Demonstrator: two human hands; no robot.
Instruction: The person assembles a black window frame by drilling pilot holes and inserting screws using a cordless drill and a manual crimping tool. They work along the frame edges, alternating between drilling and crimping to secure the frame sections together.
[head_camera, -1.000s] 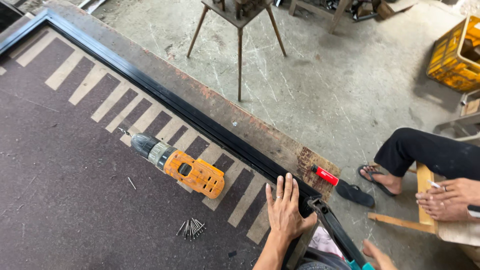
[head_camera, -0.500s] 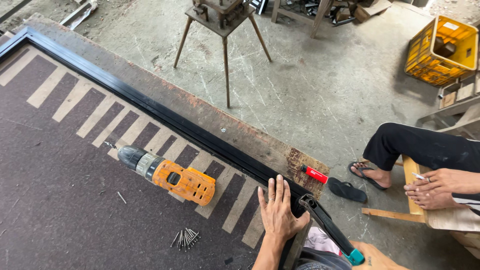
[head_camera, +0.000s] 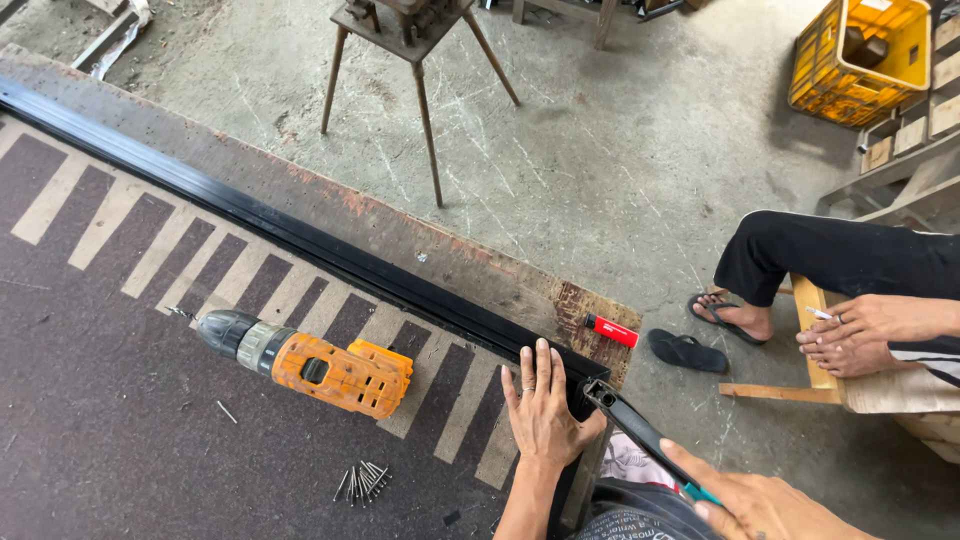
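Your left hand (head_camera: 543, 415) lies flat, fingers spread, on the dark striped board (head_camera: 120, 440), its fingertips against the end of the long black metal frame rail (head_camera: 300, 240). Your right hand (head_camera: 765, 505), at the rail's near end, grips a shorter black metal bar (head_camera: 640, 432) that meets the rail at the corner. Left of the rail's end lies an orange cordless drill (head_camera: 320, 365), with loose screws (head_camera: 362, 482) below it. Just beyond the rail's end rests a red lighter (head_camera: 611, 330).

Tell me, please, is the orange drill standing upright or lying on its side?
Lying on its side: the orange drill rests flat on the dark panel, bit pointing left, no hand touching it.
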